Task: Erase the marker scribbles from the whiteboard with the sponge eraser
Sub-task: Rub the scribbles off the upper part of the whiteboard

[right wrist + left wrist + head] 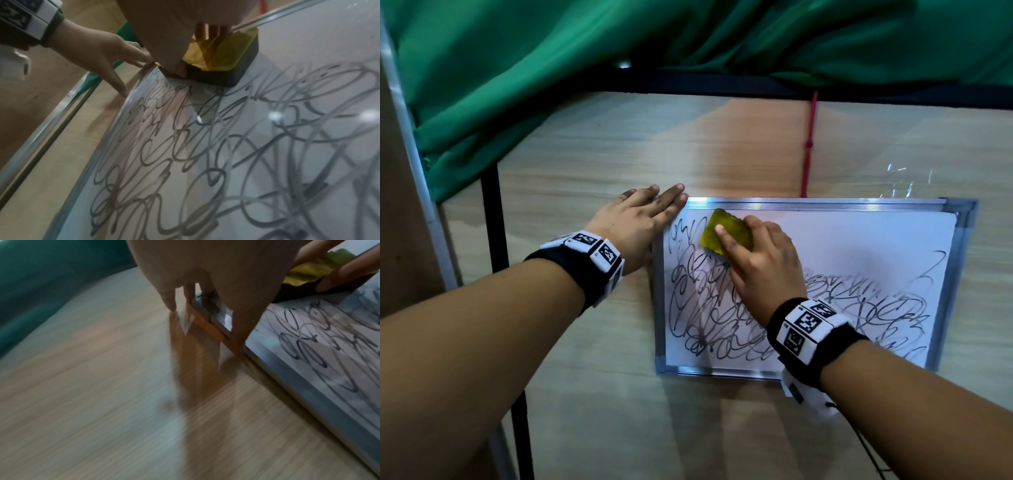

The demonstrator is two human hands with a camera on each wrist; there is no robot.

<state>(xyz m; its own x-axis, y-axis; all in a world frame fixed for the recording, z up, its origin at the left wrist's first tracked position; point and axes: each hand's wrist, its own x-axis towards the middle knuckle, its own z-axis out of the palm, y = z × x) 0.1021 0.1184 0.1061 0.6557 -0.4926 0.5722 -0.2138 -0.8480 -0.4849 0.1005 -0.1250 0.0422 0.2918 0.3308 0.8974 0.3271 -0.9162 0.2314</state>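
A metal-framed whiteboard [893, 236] lies flat on the wooden table, its lower half and left side covered in black marker scribbles [722, 308]; the top right band is wiped white. My right hand [760, 257] grips a yellow-topped, dark-based sponge eraser [717, 231] and presses it on the board near the top left corner. The sponge eraser [226, 55] shows its dark base on the board in the right wrist view. My left hand [643, 219] lies flat, fingers straight, on the board's top left corner and frame [218, 313].
The wooden table [619, 411] stretches left and in front of the board. A green cloth [551, 68] hangs over the back and left. A red cord [810, 144] runs down to the board's top edge. Clear plastic [907, 181] lies behind the board's right corner.
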